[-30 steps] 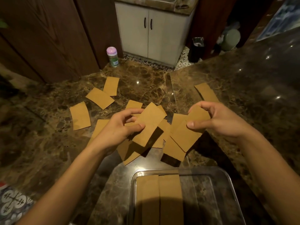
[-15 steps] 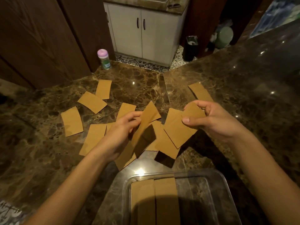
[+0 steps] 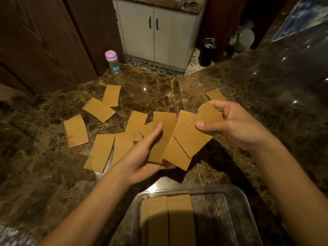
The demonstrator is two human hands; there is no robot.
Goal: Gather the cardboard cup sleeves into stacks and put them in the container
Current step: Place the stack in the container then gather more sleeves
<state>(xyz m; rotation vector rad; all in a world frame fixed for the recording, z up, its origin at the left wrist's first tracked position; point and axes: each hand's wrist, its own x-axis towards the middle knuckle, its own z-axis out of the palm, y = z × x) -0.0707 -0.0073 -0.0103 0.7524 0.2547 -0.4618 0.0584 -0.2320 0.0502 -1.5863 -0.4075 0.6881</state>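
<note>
Flat brown cardboard cup sleeves lie scattered on the dark marble counter (image 3: 156, 89); several loose sleeves (image 3: 75, 131) rest to the left. My left hand (image 3: 142, 157) holds a sleeve (image 3: 164, 128) upright from below, thumb on its face. My right hand (image 3: 232, 125) pinches a fanned bunch of sleeves (image 3: 191, 137) by their upper right corners. The two held groups overlap in the middle. A clear plastic container (image 3: 236, 201) stands at the near edge with two stacks of sleeves (image 3: 168, 221) lying side by side in its left half.
A small stack of sleeves (image 3: 215, 95) lies behind my right hand. A pink-lidded bottle (image 3: 112, 61) stands at the counter's far corner by a dark wooden panel. White cabinet doors (image 3: 154, 31) and a black bin (image 3: 208, 50) are on the floor beyond.
My left hand has turned palm-up under its sleeve, which now stands more upright. My right hand has lifted its bunch slightly. Both held groups have come closer together.
</note>
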